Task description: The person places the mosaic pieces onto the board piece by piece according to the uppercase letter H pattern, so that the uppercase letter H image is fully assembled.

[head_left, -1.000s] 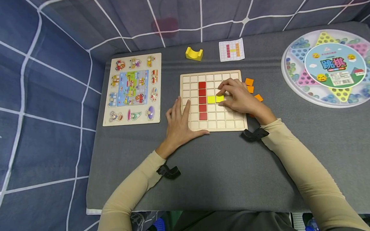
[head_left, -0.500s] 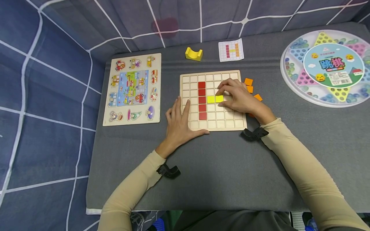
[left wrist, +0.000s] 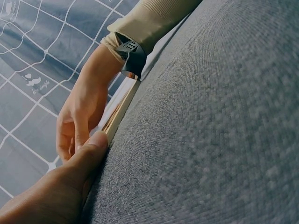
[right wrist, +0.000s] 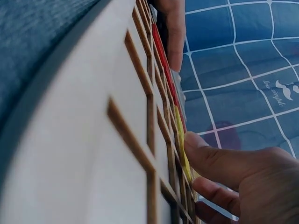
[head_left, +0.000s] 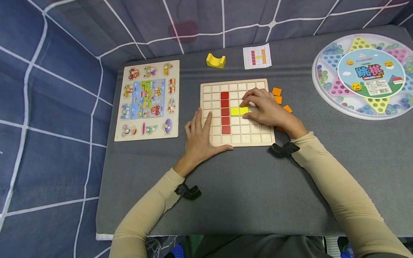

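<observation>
Clock directions taken from the centre of the grid board [head_left: 246,138], as seen from the head view. The board is laid flat on the grey table [head_left: 226,193].

Right hand [head_left: 267,109] at three o'clock, reaching over the board. Grip nearly closed: the second yellow tile [head_left: 244,110] is pinched between thumb and forefinger. Whether the tile is fully seated in its cell cannot be told.

First yellow tile [head_left: 235,111] set just beside it, toward nine o'clock. Both are lined up with the middle of five red tiles [head_left: 225,112], which are ranged in one column from twelve to six.

Left hand [head_left: 199,139] at eight o'clock. Grip spread wide, thumb well apart from the fingers; nothing is grasped. The board is touched at its edge; in the left wrist view the thumb is seen against the wooden side.

Loose orange tiles [head_left: 276,91] scattered off the board between two and three o'clock; one more, redder in tone, is partly hidden by the right wrist. Yellow curved block [head_left: 216,62] at eleven. Printed card [head_left: 257,64] toward one, marked with red, yellow and orange squares. Puzzle board [head_left: 137,122] between nine and ten. Round game box [head_left: 351,53] between two and three, farther out.
</observation>
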The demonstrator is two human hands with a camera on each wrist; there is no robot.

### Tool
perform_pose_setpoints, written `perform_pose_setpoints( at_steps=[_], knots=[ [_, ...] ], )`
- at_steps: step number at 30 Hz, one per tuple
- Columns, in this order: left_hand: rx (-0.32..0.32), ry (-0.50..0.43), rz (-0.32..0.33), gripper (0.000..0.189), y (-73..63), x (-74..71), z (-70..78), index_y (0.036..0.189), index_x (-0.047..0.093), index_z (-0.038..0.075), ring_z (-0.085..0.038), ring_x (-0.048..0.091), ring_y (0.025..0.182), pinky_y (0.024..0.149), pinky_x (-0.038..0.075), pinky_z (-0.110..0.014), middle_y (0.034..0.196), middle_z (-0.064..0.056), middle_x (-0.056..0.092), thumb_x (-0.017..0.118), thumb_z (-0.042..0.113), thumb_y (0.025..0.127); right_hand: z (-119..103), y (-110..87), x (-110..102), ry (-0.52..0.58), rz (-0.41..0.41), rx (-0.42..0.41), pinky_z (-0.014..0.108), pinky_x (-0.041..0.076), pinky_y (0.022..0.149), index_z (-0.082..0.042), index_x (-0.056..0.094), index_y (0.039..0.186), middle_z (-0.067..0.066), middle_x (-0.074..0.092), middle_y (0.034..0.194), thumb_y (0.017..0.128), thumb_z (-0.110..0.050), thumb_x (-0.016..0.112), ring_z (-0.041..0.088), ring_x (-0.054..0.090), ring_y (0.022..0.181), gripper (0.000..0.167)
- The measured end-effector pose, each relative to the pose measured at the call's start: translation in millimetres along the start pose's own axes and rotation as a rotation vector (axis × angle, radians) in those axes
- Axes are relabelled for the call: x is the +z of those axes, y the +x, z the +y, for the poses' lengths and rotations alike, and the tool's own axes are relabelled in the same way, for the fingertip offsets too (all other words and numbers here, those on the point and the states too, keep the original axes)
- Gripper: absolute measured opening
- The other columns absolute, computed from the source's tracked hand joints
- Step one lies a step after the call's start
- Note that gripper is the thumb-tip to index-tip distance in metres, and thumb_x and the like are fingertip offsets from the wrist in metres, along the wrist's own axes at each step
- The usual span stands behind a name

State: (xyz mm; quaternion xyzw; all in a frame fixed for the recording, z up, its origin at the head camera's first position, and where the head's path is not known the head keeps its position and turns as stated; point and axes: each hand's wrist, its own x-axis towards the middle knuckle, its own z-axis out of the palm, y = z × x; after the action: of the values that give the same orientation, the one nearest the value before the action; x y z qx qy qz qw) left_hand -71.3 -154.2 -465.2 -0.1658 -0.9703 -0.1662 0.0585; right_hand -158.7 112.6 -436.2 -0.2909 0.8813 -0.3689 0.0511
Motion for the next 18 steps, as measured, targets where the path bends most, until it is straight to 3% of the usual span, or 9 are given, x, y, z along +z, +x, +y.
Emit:
perform_pose_setpoints(
  at_steps=[6,13,18],
  knots=[
    [-0.002,-0.021,-0.007,0.133,0.4,-0.3,1.0,0.155,0.026,0.008,-0.036,0.014,0.149,0.105,0.021,-0.055,0.161,-0.024,0.014,0.075,0.079,0.055,5.0,-2.4,-17.9,0.008,0.044,0.012,0.049,0.032,0.094,-0.007,0.068,0.109,0.013,0.059,0.119,0.084,-0.01,0.077,0.033,0.047,0.112,0.027],
    [0.014,-0.035,0.015,0.133,0.7,0.6,0.7,0.154,0.028,0.007,-0.037,0.015,0.149,0.104,0.021,-0.056,0.16,-0.025,0.016,0.076,0.079,0.053,24.4,-13.1,-50.3,-0.065,0.212,0.204,0.041,0.032,0.082,-0.001,0.068,0.113,0.019,0.056,0.106,0.092,-0.009,0.067,0.03,0.046,0.094,0.022],
    [0.02,-0.049,0.028,0.133,0.3,1.0,0.1,0.154,0.028,0.007,-0.036,0.016,0.149,0.104,0.02,-0.057,0.16,-0.025,0.016,0.077,0.078,0.053,36.4,-18.2,-58.1,-0.06,0.23,0.33,0.036,0.031,0.079,0.0,0.066,0.117,0.02,0.054,0.107,0.096,-0.014,0.062,0.028,0.045,0.092,0.026]
  ],
)
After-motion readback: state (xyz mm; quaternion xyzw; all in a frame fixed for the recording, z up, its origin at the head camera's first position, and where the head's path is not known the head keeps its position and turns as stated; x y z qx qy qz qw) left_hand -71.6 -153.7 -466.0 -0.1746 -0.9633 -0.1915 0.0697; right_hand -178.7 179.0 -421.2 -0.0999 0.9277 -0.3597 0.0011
